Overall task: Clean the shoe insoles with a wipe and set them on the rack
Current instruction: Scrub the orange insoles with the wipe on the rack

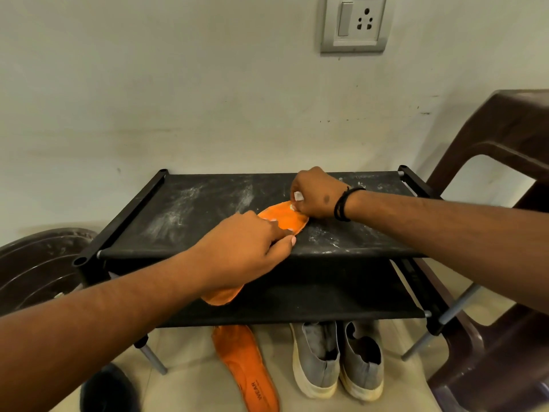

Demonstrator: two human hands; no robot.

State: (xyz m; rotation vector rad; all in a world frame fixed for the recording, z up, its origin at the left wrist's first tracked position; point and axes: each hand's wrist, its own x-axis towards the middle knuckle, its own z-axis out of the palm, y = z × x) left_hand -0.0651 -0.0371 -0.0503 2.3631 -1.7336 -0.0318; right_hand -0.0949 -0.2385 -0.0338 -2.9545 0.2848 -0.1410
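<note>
An orange insole [283, 218] lies across the front edge of the black rack's dusty top shelf [190, 209], its heel end hanging below the edge. My left hand [246, 248] grips the insole's middle, thumb against its side. My right hand [318, 193] pinches a small white wipe [298, 197] and presses it on the insole's toe end. A second orange insole [246, 367] lies on the floor below the rack.
A pair of grey slip-on shoes [338, 358] stands on the floor under the rack. A brown plastic chair [499, 173] is close on the right. A dark round stool top [38, 263] sits on the left. The wall with a socket [355, 22] is behind.
</note>
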